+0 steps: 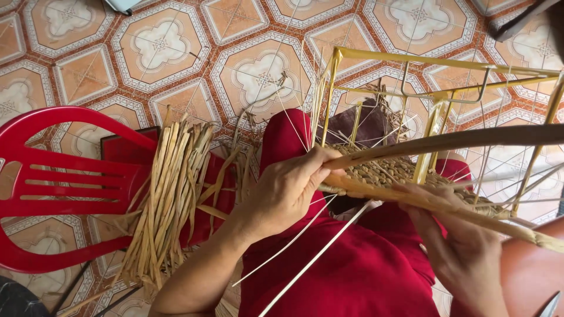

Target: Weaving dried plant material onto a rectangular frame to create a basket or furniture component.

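A yellow metal wire frame [446,97] rests tilted on my lap, its lower side filled with woven straw [382,171]. My left hand [288,188] grips the frame's near edge and pinches a long flat dried straw strand [446,141] that runs off to the right. My right hand [458,240] holds a second thick straw strand [435,205] against the woven edge. Thin pale fibres [305,258] hang from the weave across my red trousers [364,270].
A bundle of dried straw [170,194] lies over a red plastic chair [64,188] at my left. Patterned orange and white floor tiles [158,47] surround everything. A brown rounded object [531,270] sits at the lower right.
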